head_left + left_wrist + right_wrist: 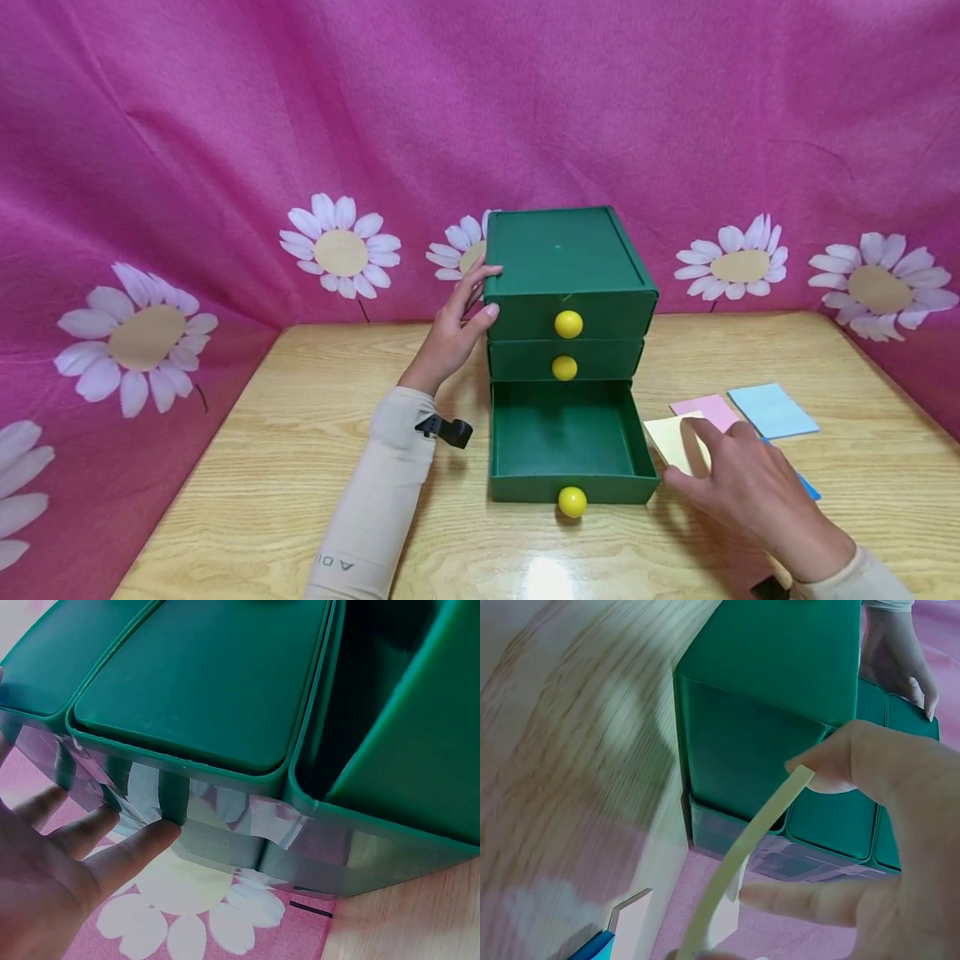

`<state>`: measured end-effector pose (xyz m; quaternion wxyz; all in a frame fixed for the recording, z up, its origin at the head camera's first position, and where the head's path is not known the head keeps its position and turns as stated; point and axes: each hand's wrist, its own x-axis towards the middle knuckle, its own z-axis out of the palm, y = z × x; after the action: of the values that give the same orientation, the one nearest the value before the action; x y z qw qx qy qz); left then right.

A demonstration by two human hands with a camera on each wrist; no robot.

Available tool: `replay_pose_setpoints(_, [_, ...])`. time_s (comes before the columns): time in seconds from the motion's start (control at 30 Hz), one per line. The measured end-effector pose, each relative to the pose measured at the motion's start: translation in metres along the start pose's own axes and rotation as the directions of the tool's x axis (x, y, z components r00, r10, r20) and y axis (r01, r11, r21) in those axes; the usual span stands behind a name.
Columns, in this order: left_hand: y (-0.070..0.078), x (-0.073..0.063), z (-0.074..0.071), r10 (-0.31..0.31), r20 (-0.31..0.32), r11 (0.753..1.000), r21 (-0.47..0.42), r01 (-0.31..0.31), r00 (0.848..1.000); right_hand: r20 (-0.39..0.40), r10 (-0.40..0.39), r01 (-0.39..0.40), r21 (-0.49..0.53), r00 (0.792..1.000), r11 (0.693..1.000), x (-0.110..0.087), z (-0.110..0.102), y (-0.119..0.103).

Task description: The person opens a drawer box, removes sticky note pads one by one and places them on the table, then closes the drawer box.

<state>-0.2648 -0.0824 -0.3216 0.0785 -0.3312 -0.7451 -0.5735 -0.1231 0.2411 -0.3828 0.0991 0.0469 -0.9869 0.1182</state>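
A green drawer unit (558,250) with yellow knobs stands on the table, its bottom drawer (570,433) pulled out with nothing inside. My left hand (450,329) rests against the unit's upper left side, fingers spread; in the left wrist view the fingertips touch that side. Just right of the open drawer, my right hand (742,475) pinches a pale yellow sticky note pad (678,442) between thumb and fingers. In the right wrist view the pad (742,851) is seen edge-on and slightly bent, held off the table.
Beyond my right hand lie a pink pad (708,408), a light blue pad (772,410) and a darker blue pad (809,487), partly hidden by the hand. A pink cloth (525,100) with white flowers hangs behind the wooden table (285,442).
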Motion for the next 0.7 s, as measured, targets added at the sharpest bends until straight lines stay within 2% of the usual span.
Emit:
replay_pose_setpoints(0.23, [0.0018,-0.0001,0.0000,-0.009,0.005,1.000,0.000,0.009,1.000,0.124,0.033,-0.029,-0.039,0.992,0.999,-0.0027,-0.0015,-0.0003])
replay_pose_setpoints(0.43, [0.0025,0.0007,0.0005,-0.008,0.002,1.000,-0.001,0.008,1.000,0.181,0.054,-0.045,-0.053,0.982,0.998,-0.0029,-0.0003,0.0000])
replay_pose_setpoints(0.7, [0.0015,0.0005,0.0005,-0.018,0.000,1.000,-0.011,0.018,1.000,0.319,0.128,-0.127,-0.026,0.939,0.992,-0.0002,0.0022,0.0007])
